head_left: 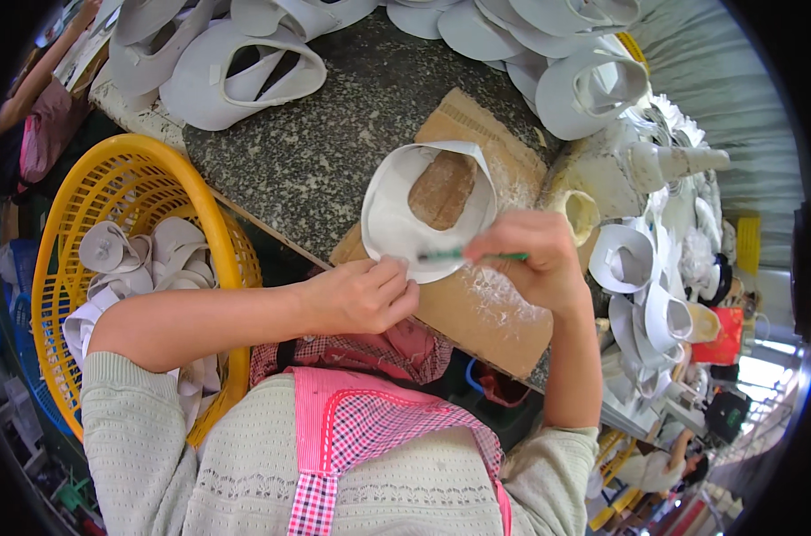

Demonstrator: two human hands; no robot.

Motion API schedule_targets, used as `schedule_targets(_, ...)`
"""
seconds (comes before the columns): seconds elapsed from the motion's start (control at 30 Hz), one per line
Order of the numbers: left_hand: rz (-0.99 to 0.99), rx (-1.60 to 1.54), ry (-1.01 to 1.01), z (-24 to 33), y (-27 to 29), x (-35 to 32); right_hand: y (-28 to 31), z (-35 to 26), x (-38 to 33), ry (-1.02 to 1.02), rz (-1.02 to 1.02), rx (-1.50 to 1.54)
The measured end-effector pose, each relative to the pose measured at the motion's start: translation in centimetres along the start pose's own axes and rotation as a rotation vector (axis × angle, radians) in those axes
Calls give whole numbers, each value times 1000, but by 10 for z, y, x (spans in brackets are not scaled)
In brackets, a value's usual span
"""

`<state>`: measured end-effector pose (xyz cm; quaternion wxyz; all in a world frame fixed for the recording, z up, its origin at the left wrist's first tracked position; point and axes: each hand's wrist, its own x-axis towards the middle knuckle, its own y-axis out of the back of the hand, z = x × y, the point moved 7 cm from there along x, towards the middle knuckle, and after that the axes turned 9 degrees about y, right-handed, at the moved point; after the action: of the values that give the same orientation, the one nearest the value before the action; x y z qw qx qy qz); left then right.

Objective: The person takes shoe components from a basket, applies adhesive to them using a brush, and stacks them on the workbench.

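On a brown cardboard sheet [490,308] lies a white visor-shaped piece [392,237], a broad brim around an oval opening. My left hand [374,293] is closed at its lower edge, thumb and fingers pinching the rim. In my right hand [535,255] is a thin green-handled brush [513,257]. The brush's dark tip lies over the piece's lower edge, just beside my left fingers. Whether the tip touches the piece, I cannot tell. Pale dried residue marks the cardboard beside my right hand.
Similar white pieces [218,85] are piled along the far side of the speckled worktable [334,98]. A yellow plastic basket [124,147] with white strips stands at my left. To the right are a crusted container [582,210] and more white pieces. Other people are farther off.
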<state>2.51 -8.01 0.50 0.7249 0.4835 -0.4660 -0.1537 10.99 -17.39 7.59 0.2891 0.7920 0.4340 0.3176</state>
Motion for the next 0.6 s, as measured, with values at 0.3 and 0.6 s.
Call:
schedule_targets(0.3,-5,16,-52,5,-3,-1,14,-7,-16,-44,313,-92)
schedule_targets(0.6,-145,-239,168,-29,15,36,24,3,-101,-224,960,815)
